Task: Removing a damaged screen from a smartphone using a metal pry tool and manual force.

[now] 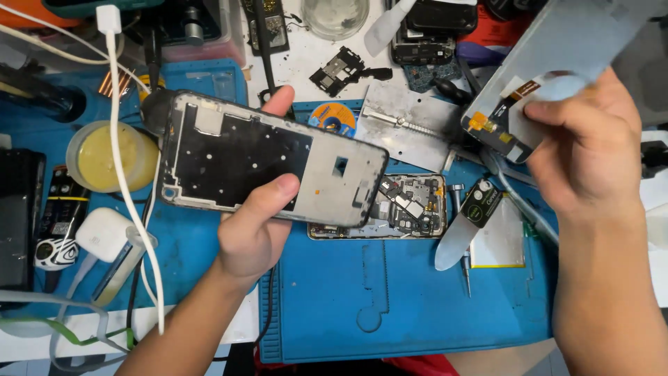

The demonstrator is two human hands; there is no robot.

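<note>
Hands are both busy over the bench (334,56). We are seeing the left hand (254,230) gripping a phone frame (268,159), thumb lying across its near edge and a fingertip showing above its far edge, so the frame is being held tilted in the air above a blue work mat (390,299). The right hand (588,150) is closing its fingers on a display panel (550,63), holding it raised at the upper right; an orange flex connector is showing at the panel's lower corner.

Under the frame's right end an opened phone body (410,205) is lying on the mat with its boards exposed. Just right of it a metal pry tool (463,233) and a small screwdriver (466,268) are resting, with a pale flat battery (497,244) beside them. A white cable (129,188) is running down the left side past a yellowish jar (108,157) and a white charger (104,233). A glass dish (336,15) is sitting at the top, near loose parts.
</note>
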